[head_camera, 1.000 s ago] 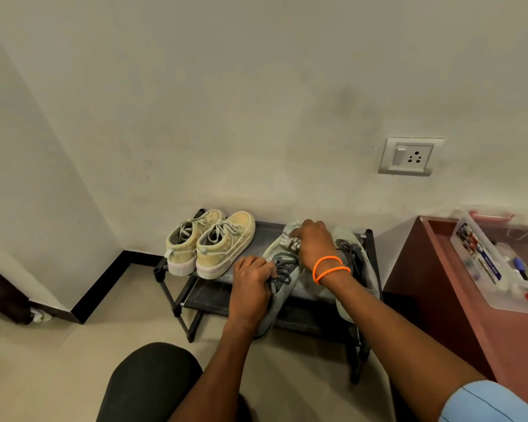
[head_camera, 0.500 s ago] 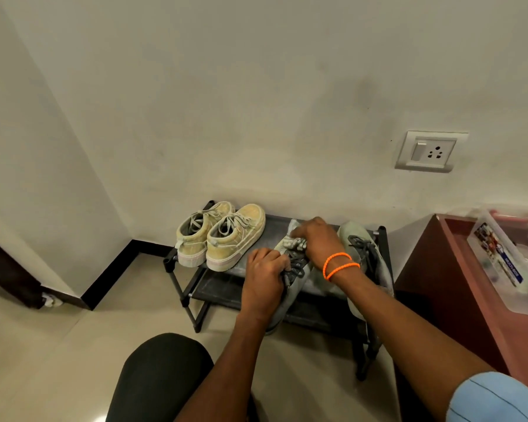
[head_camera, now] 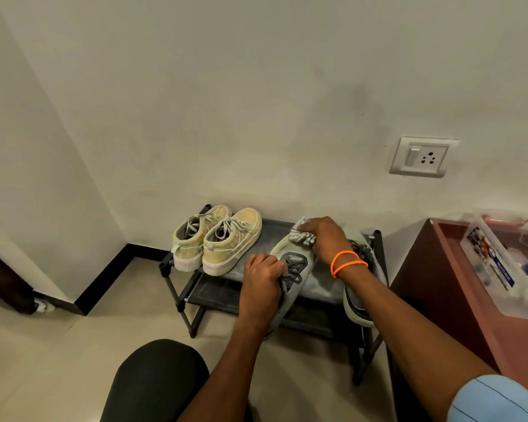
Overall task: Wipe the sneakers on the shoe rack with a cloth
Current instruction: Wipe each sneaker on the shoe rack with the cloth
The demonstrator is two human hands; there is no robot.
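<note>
- Left hand (head_camera: 261, 280) reaches forward from the lower middle, knuckles up, fingers curled shut around the laced middle of a grey sneaker (head_camera: 290, 269), pinning it on the top shelf of the shoe rack (head_camera: 180, 289).
- Right hand (head_camera: 325, 237) stretches further out, palm down, just past and to the right of the left one; its fingers are closed on a bunched grey cloth (head_camera: 301, 236), pressed against the toe end of that same sneaker.
- Two orange bands (head_camera: 348, 263) circle the right wrist.
- Four sneakers sit on the top shelf: the grey one under both hands, a second grey sneaker (head_camera: 358, 300) beneath the right forearm with its heel hanging over the front edge, and two yellow sneakers (head_camera: 218, 239) side by side, to the left of the left hand.
- One cloth shows.
- One reddish bench (head_camera: 439, 284) stands to the right of the right arm, carrying a clear plastic box (head_camera: 500, 266).
</note>
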